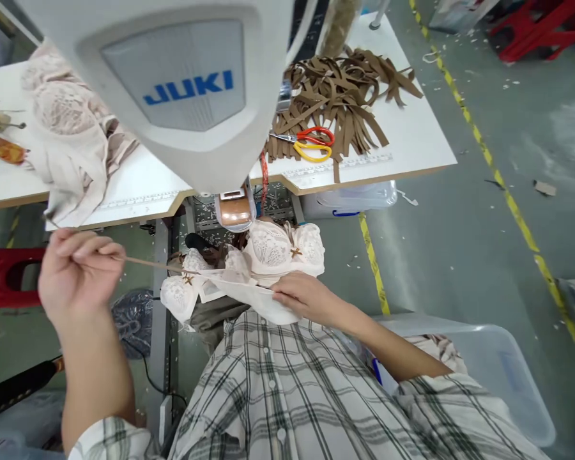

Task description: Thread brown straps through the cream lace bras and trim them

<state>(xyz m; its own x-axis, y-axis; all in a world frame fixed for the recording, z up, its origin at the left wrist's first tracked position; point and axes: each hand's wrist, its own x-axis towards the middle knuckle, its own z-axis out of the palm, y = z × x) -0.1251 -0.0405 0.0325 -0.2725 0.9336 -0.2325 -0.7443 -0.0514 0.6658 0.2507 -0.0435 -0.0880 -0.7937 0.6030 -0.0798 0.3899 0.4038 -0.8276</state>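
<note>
A cream lace bra (270, 248) with a small brown bow lies across my lap, and another bra cup (178, 299) with a similar bow rests to its left. My left hand (84, 271) is raised at the table's front edge, fingers closed on a thin brown strap (148, 262). That strap runs taut from the hand to the bras. A small dark blurred tip shows above the left fingers; I cannot make out what it is. With thumb and fingers pressed together, my right hand (311, 297) grips the pale band of the bra at my waist.
A white JUKI sewing machine head (182, 83) overhangs the white table (426, 137). Scissors (311, 142) with red and yellow handles lie by a heap of brown strips (349, 89). More bras (71, 121) are piled left. A plastic bin (503, 364) stands at right, a red stool (12, 278) at left.
</note>
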